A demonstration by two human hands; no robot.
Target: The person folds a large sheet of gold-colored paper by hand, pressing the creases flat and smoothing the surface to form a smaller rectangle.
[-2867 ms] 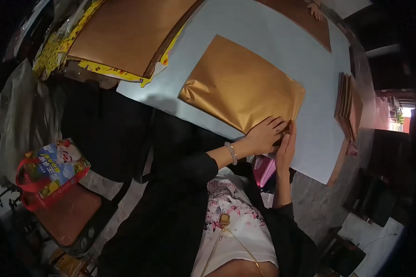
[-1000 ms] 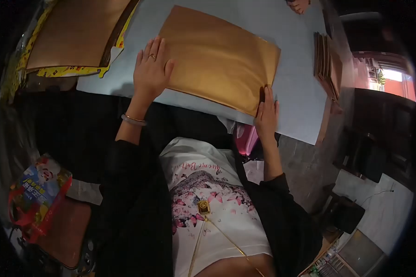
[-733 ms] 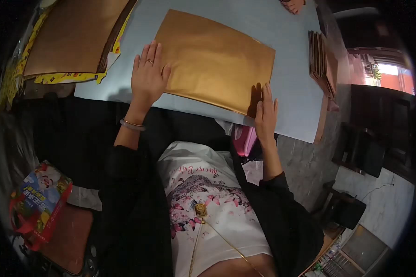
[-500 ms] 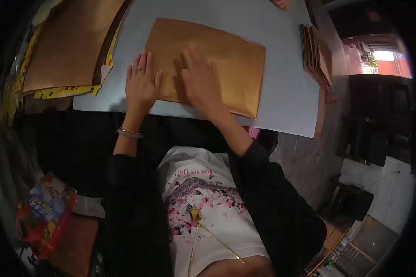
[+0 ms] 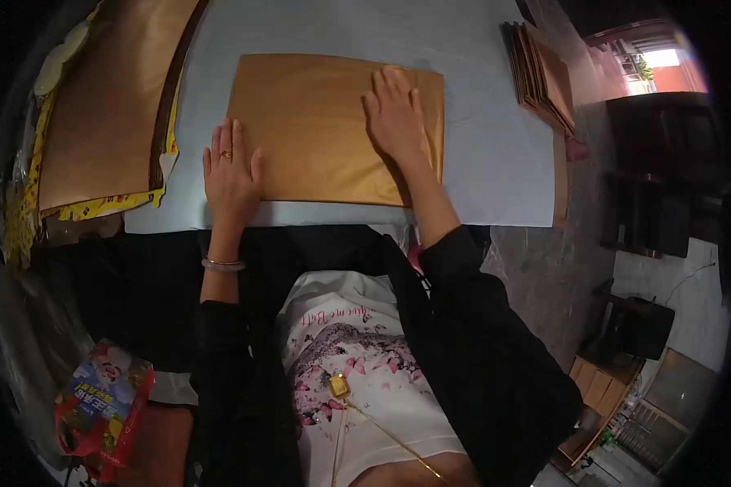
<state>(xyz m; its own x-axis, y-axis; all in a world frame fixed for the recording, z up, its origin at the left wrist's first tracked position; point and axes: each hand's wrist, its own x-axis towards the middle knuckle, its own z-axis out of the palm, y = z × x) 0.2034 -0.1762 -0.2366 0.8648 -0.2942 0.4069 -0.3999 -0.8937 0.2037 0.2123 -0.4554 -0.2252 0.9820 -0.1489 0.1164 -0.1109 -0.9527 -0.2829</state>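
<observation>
A folded sheet of shiny golden-brown paper [image 5: 317,130] lies flat on the pale blue-grey table covering [image 5: 487,178]. At its left edge rests my left hand [image 5: 234,174], palm down with the fingers stretched out, partly on the paper and partly on the covering. My right hand [image 5: 396,118] lies flat on the right part of the paper, fingers extended towards its far edge. Small creases show near the right hand. Neither hand grips anything.
A large stack of brown paper sheets [image 5: 110,105] on yellow wrapping stands at the left. Folded brown paper pieces [image 5: 544,73] stand at the right. A red and blue printed bag [image 5: 105,398] is at lower left, and a dark chair [image 5: 638,325] is at right.
My right hand has slid across the paper from its middle to its right side. My left hand stays at the left edge. The whole view has shifted slightly.
</observation>
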